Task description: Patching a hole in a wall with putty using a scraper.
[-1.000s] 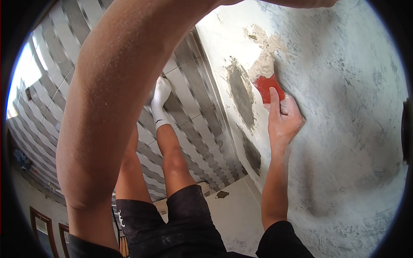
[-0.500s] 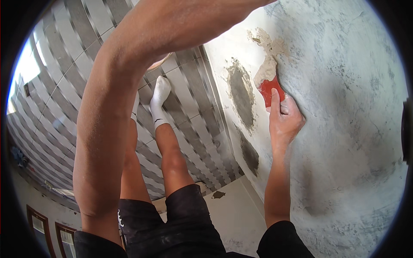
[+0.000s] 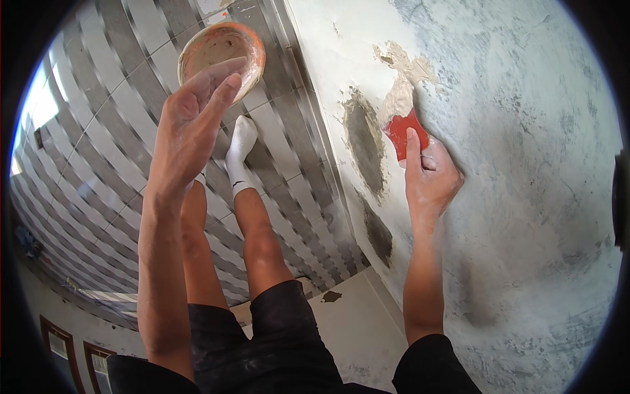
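The right hand (image 3: 433, 174) grips the red scraper (image 3: 407, 139) firmly, thumb laid along its face and fingers curled beneath, with the far edge at the wall (image 3: 518, 171) and a band of putty (image 3: 399, 98) running from that edge to the rough spot beyond. For a clean pass, I'd tilt the blade low, press evenly across its whole width and let the wrist follow the wall, so that the edge neither digs in nor leaves ridges. The thumb seems well placed for that (a grip nearer the handle end would probably cost some control). A thin coat, feathered at its borders, should sit better than one thick lump. Just to the left lies a bare grey patch (image 3: 366, 148), so stray smears are best kept off its flaky rim. The left hand (image 3: 197, 108) is open, fingers straight and thumb apart, with nothing visibly in its grasp; it overlaps the near side of the bowl (image 3: 210, 47), though I cannot tell whether they touch. Keeping that bowl close by would shorten each reach.
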`<move>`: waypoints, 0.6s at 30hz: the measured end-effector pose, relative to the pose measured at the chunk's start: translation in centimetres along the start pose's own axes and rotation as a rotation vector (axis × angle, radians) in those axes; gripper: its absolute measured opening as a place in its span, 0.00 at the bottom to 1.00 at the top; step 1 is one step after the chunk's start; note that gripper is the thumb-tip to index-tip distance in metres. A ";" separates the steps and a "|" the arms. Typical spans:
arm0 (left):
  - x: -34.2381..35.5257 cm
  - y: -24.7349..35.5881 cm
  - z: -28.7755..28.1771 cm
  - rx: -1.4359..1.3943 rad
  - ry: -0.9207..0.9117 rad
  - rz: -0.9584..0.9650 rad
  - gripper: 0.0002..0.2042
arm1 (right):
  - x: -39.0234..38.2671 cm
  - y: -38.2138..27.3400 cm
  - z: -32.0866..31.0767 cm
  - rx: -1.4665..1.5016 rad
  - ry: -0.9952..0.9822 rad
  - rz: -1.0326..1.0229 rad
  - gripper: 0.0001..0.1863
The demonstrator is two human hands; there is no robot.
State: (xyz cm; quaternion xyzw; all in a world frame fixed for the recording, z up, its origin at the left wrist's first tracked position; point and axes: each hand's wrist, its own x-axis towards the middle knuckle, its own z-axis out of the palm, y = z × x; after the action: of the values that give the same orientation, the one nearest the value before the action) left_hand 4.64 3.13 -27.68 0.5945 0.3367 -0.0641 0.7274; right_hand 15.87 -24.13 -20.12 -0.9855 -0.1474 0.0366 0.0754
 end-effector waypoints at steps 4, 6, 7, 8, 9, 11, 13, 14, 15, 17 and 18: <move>-1.0 -0.3 0.6 -0.023 -0.031 -0.040 0.21 | 2.2 1.0 0.8 -0.172 -0.044 -0.030 0.14; -1.3 -0.3 0.3 -0.003 -0.044 -0.066 0.21 | 1.0 0.7 0.1 -0.095 -0.035 -0.030 0.14; -1.5 -0.6 0.0 0.009 -0.060 -0.089 0.21 | 0.2 0.3 -0.2 -0.068 -0.030 -0.023 0.14; -1.5 -0.6 0.1 0.010 -0.061 -0.088 0.21 | -0.5 0.3 -0.7 -0.037 -0.019 -0.005 0.13; -1.5 -0.7 0.2 -0.003 -0.068 -0.084 0.21 | -0.8 0.3 -1.1 -0.041 -0.028 -0.009 0.13; -1.6 -0.8 0.5 -0.018 -0.079 -0.077 0.21 | -0.2 0.6 -0.8 -0.054 -0.026 -0.014 0.14; -1.6 -0.8 0.9 -0.028 -0.109 -0.082 0.21 | 1.0 0.6 -0.6 -0.070 -0.021 -0.018 0.14; -1.7 -0.9 1.0 -0.024 -0.110 -0.081 0.21 | 1.8 0.0 -0.4 -0.056 -0.038 0.007 0.13; -1.8 -0.9 1.2 -0.026 -0.122 -0.095 0.21 | 2.2 -0.3 -0.3 -0.042 -0.055 0.032 0.13; -1.8 -0.9 1.1 -0.024 -0.128 -0.107 0.21 | 1.2 0.4 -0.6 -0.015 -0.047 0.055 0.12; -1.7 -1.2 1.0 -0.024 -0.125 -0.107 0.21 | 0.5 0.9 -1.0 0.006 -0.043 0.075 0.12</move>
State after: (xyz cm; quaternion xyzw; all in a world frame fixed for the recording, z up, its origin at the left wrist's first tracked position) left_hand 3.14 1.34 -27.60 0.5618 0.3226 -0.1357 0.7496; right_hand 16.67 -24.93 -19.33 -0.9891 -0.1117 0.0608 0.0737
